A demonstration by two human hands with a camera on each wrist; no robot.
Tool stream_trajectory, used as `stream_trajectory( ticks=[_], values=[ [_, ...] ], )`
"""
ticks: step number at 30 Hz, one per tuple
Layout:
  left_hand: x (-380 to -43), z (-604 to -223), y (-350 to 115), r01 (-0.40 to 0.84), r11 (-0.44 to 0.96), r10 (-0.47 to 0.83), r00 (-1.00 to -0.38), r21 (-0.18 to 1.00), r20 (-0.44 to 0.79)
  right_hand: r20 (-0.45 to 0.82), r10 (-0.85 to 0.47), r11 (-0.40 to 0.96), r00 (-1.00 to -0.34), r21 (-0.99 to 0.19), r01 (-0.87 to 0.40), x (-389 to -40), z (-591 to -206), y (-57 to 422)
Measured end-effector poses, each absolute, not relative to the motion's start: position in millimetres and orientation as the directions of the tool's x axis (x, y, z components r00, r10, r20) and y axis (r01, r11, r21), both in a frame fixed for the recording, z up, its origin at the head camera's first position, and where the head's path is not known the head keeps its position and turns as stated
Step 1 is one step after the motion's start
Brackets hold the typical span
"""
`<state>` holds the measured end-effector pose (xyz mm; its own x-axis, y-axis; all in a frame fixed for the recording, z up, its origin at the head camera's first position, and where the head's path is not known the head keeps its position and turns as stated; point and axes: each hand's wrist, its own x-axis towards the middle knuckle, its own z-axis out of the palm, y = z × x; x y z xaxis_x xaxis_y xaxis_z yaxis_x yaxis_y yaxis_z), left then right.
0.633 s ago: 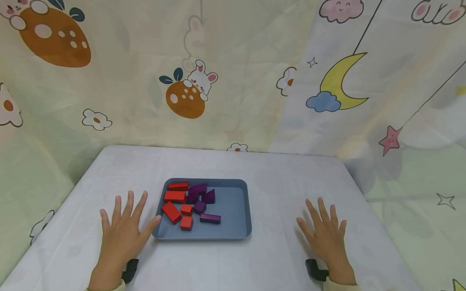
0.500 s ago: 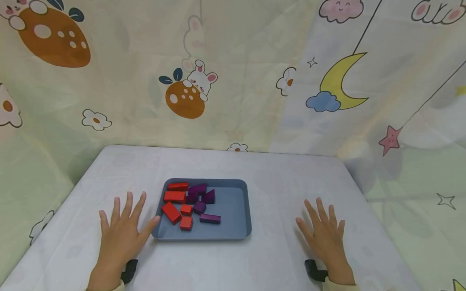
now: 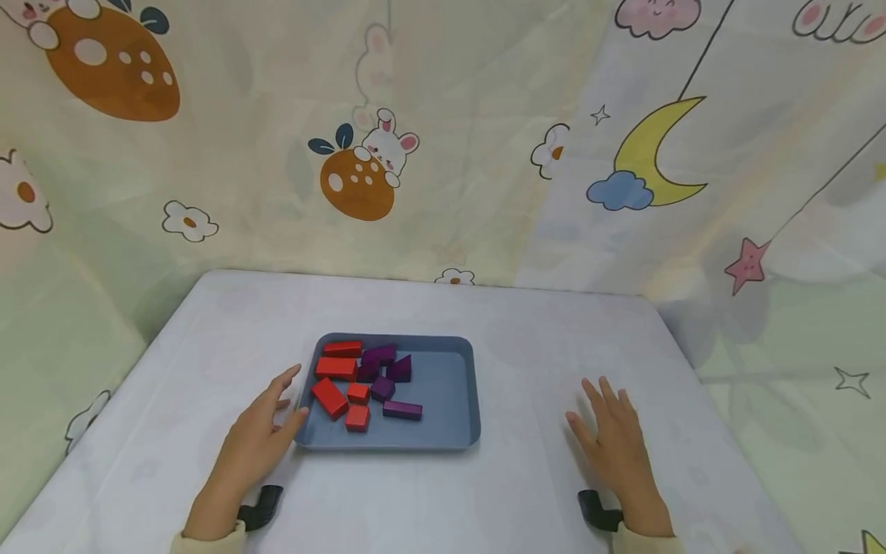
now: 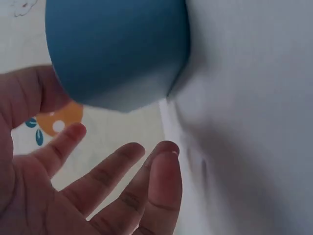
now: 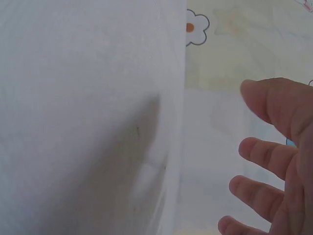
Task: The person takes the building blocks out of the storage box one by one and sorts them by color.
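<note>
A shallow blue-grey tray [image 3: 443,400] lies left of the table's middle. Red blocks [image 3: 337,368] are grouped in its left part, and purple blocks [image 3: 402,410] sit beside them toward its middle. My left hand [image 3: 252,438] is turned on its side at the tray's left edge, thumb by the rim; contact is unclear. In the left wrist view the hand's loosely bent fingers [image 4: 105,178] hold nothing, below the tray's outer wall [image 4: 122,54]. Well to the right of the tray, my right hand [image 3: 612,438] is over the table with relaxed fingers [image 5: 261,196], holding nothing.
A white cloth covers the table [image 3: 526,331]. Behind it and at both sides hangs a printed fabric curtain [image 3: 471,154]. Each wrist wears a black strap-on piece, such as the left one [image 3: 261,508].
My left hand has rolled from palm-down with spread fingers onto its side, its fingers drawn toward the tray. My right hand's fingers have come closer together. The head view has shifted slightly.
</note>
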<state>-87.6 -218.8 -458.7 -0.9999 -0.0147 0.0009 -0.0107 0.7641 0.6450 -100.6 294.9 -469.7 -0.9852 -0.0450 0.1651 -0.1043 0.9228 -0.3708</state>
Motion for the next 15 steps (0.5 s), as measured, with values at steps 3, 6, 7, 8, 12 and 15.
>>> stream_trajectory(
  ticks=[3, 6, 7, 8, 12, 15],
  values=[
    [-91.8, -463.4, -219.3, -0.034, 0.634, 0.000, -0.999, 0.773, -0.044, 0.223, -0.070, 0.895, -0.972, -0.417, -0.160, -101.0, -469.4, 293.0],
    [-97.3, -468.7, -221.5, -0.070, 0.517, 0.019, -0.995, 0.853, -0.093, 0.325, -0.097, 0.855, -0.941, -0.457, -0.246, -102.3, -469.4, 288.8],
    [-98.9, -470.5, -222.7, -0.076, 0.484, 0.029, -0.994, 0.872, -0.103, 0.349, -0.102, 0.838, -0.932, -0.474, -0.269, -102.6, -469.3, 286.5],
    [-100.5, -472.3, -224.2, -0.081, 0.458, 0.036, -0.993, 0.886, -0.109, 0.364, -0.103, 0.823, -0.926, -0.491, -0.285, -102.9, -469.3, 283.8],
    [-102.5, -478.1, -230.4, -0.084, 0.368, 0.060, -0.992, 0.926, -0.113, 0.361, -0.110, 0.749, -0.926, -0.583, -0.316, -104.1, -468.4, 267.8],
    [-101.0, -481.5, -234.5, -0.099, 0.329, 0.057, -0.991, 0.939, -0.124, 0.373, -0.151, 0.672, -0.915, -0.641, -0.372, -106.6, -469.6, 251.9]
  ],
)
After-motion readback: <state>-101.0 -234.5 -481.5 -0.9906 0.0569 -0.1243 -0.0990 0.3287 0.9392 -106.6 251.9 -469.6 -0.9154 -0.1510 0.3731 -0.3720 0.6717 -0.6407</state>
